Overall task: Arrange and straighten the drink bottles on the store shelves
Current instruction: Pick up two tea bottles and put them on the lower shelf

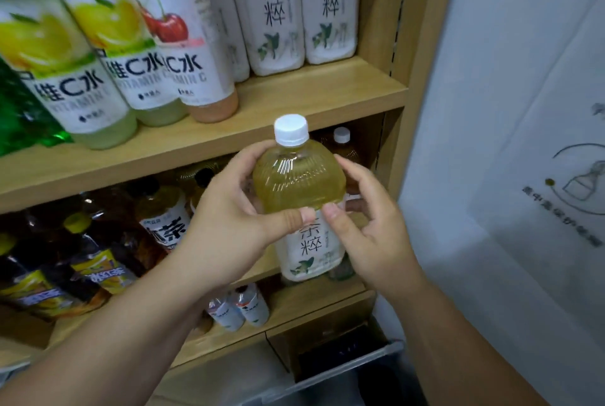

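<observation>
Nearest the lens, two bare forearms rising from the bottom edge toward frame centre. Left hand (pixel 229 219) curled round the shoulder of a tea bottle (pixel 299 183), thumb pressed on the front at the top of its white label. Right hand (pixel 370 235) gripping the same bottle from the other side, thumb tip just beside the left thumb, fingers wrapped behind. Bottle at centre frame, roughly upright, white cap (pixel 291 129) on, pale yellow liquid inside, held in front of the wooden shelf (pixel 311 97); base near the lower board, contact unclear. Upper right, on that shelf: two matching bottles (pixel 327 9) side by side. Upper left: lemon bottles (pixel 75 71) and a cherry bottle (pixel 190 55), blurred. Lower left, under the shelf: dark iced-tea bottles (pixel 82 258) with yellow labels. Lower centre: small clear bottles (pixel 242 307). Right side: white wall panel (pixel 507 111)
</observation>
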`<state>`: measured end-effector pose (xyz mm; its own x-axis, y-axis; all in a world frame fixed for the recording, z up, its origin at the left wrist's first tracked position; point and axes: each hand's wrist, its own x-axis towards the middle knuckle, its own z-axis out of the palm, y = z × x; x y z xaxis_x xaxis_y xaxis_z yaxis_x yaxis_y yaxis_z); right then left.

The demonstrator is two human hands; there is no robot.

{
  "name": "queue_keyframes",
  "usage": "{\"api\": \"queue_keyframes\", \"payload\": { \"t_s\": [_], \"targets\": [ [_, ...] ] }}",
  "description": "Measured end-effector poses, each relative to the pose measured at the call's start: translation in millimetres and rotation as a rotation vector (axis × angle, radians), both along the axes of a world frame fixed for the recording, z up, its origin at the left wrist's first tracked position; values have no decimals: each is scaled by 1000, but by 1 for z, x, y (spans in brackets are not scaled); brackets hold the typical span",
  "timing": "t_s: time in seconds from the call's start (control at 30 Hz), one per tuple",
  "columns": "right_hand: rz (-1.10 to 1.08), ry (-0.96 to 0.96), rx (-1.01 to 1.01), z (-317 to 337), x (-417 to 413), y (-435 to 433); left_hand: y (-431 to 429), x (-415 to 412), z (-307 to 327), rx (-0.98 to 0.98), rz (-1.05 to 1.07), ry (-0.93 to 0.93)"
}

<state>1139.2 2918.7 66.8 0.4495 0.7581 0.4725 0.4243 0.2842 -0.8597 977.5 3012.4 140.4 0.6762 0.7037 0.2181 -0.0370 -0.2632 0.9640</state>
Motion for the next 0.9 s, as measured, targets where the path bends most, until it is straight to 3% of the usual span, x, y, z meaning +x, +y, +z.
{"api": "queue_keyframes", "payload": {
  "t_s": [0.23, 0.47, 0.67, 0.8, 0.9],
  "targets": [
    [-130, -78, 180, 72, 10, -1, -2, 21, 79, 113, 3, -167],
    [-148, -167, 245, 125, 36, 22, 23, 56, 138, 253, 3, -201],
    [-185, -152, 189, 137, 62, 52, 46, 91, 148, 281, 37, -150],
    [-283, -114, 196, 134, 62, 68, 60, 105, 139, 405, 106, -73],
    [-357, -188, 249, 129, 57, 73, 61, 100, 128, 444, 131, -4]
  ]
}}
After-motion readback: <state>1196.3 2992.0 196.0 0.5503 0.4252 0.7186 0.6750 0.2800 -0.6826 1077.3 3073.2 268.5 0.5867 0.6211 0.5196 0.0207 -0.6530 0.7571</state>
